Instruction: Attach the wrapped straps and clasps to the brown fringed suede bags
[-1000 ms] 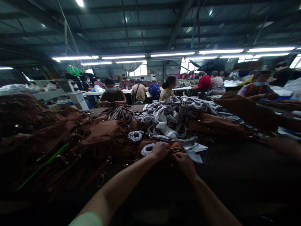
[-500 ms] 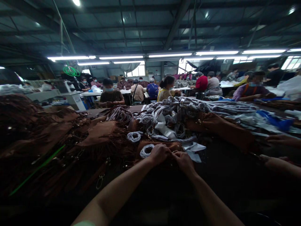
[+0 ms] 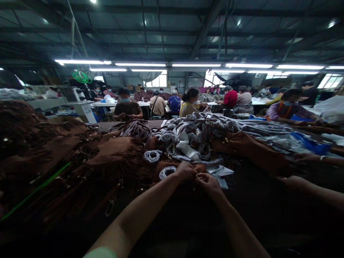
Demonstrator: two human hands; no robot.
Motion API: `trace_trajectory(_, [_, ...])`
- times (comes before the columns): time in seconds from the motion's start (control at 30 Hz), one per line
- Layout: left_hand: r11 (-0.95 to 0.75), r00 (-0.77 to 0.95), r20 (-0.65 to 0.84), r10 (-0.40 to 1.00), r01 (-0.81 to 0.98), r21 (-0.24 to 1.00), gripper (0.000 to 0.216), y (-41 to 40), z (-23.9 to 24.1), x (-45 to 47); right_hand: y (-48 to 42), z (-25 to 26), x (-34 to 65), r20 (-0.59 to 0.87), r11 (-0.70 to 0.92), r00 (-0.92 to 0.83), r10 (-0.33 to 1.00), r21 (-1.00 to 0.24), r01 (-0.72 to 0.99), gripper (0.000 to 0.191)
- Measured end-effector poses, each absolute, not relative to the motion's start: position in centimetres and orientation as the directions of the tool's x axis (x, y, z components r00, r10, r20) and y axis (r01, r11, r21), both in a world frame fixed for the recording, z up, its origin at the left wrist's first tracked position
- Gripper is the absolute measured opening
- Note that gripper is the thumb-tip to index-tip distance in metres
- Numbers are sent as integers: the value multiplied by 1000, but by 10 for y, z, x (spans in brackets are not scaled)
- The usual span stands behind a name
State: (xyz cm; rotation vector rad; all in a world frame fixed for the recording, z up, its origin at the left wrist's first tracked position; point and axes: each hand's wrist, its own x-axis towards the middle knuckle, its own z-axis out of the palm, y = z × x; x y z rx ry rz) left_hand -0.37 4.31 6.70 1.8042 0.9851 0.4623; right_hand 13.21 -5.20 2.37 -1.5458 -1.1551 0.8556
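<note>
My left hand (image 3: 185, 171) is closed, fingertips pressed together beside the right hand; what they grip is hidden. My right hand (image 3: 211, 183) pinches a small shiny metal ring (image 3: 199, 176) between thumb and finger. Both hands are over a brown suede-like bag (image 3: 160, 167) on the dark table. Just left of the left hand, a coiled strap in pale wrapping (image 3: 167, 172) lies on the bag. A second wrapped coil (image 3: 152, 156) sits behind it. Crumpled clear plastic (image 3: 222, 172) lies beyond my right hand.
Fringed brown bags (image 3: 110, 152) with metal clips (image 3: 110, 207) are heaped at left, a green strip (image 3: 37, 190) among them. Wrapped straps (image 3: 188, 136) pile up ahead. At right, another person's hands (image 3: 298, 183) work near a brown piece (image 3: 249, 150). Several people sit farther back.
My hands stay close together and have shifted only slightly; the ring at my right fingertips shows more clearly. At right, the other person's hands have moved left.
</note>
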Motion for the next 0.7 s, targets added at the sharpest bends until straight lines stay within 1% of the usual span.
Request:
trace_trajectory(0.07, [-184, 562, -32, 826, 323, 928, 24, 41, 60, 0, -50, 23, 137, -3, -7, 295, 955, -1000, 12, 49])
trace_trajectory(0.1, [-183, 550, 14, 835, 255, 949, 24, 39, 56, 2, -49, 24, 139, 1, 26, 303, 953, -997, -78, 51])
trace_trajectory(0.13, [-174, 541, 50, 839, 182, 968, 24, 37, 53, 3, -48, 26, 140, 9, 53, 317, 948, -990, -130, 51])
trace_trajectory(0.2, [-142, 543, 81, 836, 70, 987, 24, 33, 49, 5, -45, 31, 143, 19, 70, 336, 942, -988, -139, 48])
trace_trajectory(0.33, [-124, 566, 94, 819, 14, 992, 24, 29, 46, 4, -39, 45, 146, 75, 65, 391, 918, -997, 38, 47])
trace_trajectory(0.4, [-141, 573, 117, 812, -3, 990, 23, 29, 45, 4, -35, 49, 148, 89, 62, 442, 893, -995, 75, 49])
trace_trajectory(0.53, [-186, 572, 145, 807, 14, 982, 16, 31, 35, 5, -25, 53, 153, 91, 130, 528, 844, -991, -37, 51])
trace_trajectory(0.7, [-220, 597, 127, 792, 85, 972, 17, 33, 27, 5, -22, 57, 155, 66, 221, 612, 788, -958, -181, 47])
